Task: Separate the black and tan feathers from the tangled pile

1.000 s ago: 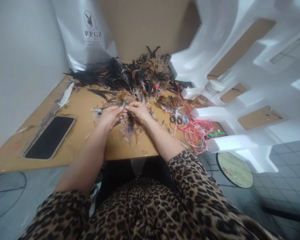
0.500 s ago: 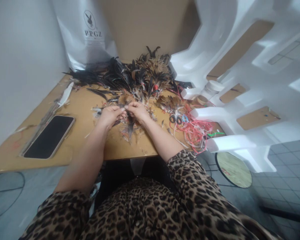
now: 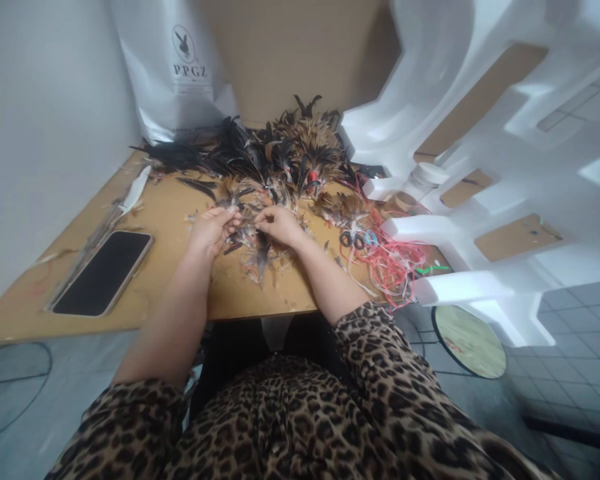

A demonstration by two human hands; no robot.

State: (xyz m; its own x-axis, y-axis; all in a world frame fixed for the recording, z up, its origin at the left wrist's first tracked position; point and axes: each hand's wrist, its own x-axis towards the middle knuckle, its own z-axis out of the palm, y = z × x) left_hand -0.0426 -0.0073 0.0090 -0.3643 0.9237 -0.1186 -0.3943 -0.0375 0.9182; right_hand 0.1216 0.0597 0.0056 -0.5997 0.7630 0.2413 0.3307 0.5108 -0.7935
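Observation:
My left hand point(image 3: 211, 231) is closed in a pinch on a small bunch of brown feathers point(image 3: 229, 191), whose tips fan out above the fingertips. A short distance to the right, my right hand point(image 3: 281, 226) has thumb and fingertips pressed together over loose feather scraps point(image 3: 261, 257); whatever is between them is too small to tell. Behind both hands lies a big heap of black and brown feathers point(image 3: 307, 137). To the right of my right hand sits another brown feather bunch point(image 3: 341, 205) with pale quill ends.
A phone point(image 3: 103, 273) lies at the left on the wooden table point(image 3: 155, 220), near a white feather point(image 3: 137, 189). Dark rings point(image 3: 353, 240) and tangled pink string point(image 3: 393, 267) are at the right, beside white foam pieces point(image 3: 450, 287). A printed white bag point(image 3: 175, 87) stands behind.
My hands, together half a second ago, have moved apart. The left hand has shifted left with the brown feather bunch; the right hand has moved slightly right and down.

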